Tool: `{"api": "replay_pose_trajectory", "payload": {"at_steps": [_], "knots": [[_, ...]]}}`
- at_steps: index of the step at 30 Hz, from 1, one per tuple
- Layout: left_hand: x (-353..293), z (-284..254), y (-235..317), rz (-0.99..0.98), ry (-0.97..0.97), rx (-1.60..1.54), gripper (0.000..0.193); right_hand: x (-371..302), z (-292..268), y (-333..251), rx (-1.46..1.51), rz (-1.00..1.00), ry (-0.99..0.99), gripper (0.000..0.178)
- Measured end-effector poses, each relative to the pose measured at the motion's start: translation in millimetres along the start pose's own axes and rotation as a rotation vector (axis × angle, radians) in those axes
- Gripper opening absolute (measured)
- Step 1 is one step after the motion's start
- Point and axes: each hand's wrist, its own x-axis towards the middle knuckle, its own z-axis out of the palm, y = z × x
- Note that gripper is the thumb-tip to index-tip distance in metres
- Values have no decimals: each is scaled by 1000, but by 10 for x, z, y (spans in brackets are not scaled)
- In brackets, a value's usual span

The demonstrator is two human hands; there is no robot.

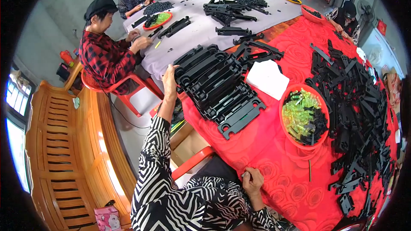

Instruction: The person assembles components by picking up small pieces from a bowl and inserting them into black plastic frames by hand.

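Note:
My left hand (169, 83) reaches forward to the left end of a row of long black plastic parts (214, 81), laid close side by side near the table edge. Its fingers are stretched out and touch the row's far left end; the tips are partly hidden by the parts. Low in front of me, at the edge of the red rose-patterned cloth (274, 179), my right hand (253, 182) is closed, thumb against forefinger. Something small and greyish may show at its fingertips, too small to name. A red basket (305, 147) of yellow-green and black small pieces stands to its right.
A large heap of black parts (351, 98) covers the right side. White paper (267, 79) lies behind the basket, and a thin rod (310, 171) before it. A person in a checked shirt (102, 60) sits at far left; others work round the table. A wooden bench (64, 145) stands left.

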Motion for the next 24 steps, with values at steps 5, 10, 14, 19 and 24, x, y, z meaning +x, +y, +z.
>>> {"api": "replay_pose_trajectory", "payload": {"at_steps": [5, 10, 14, 19, 24], "knots": [[-63, 148, 20, 120, 58, 45, 40, -40, -11, 102, 24, -56, 6, 14], [-79, 185, -35, 194, 205, -21, 45, 18, -46, 81, 39, -88, 0, 16], [-44, 169, -111, 202, 157, -103, 44, -21, -28, 116, 40, -83, -2, 16], [-55, 181, -91, 243, 183, -77, 39, -50, 9, 91, 23, -99, 15, 16], [-56, 328, -71, 318, 284, 28, 35, -43, -3, 59, 9, -81, 9, 17]]}}
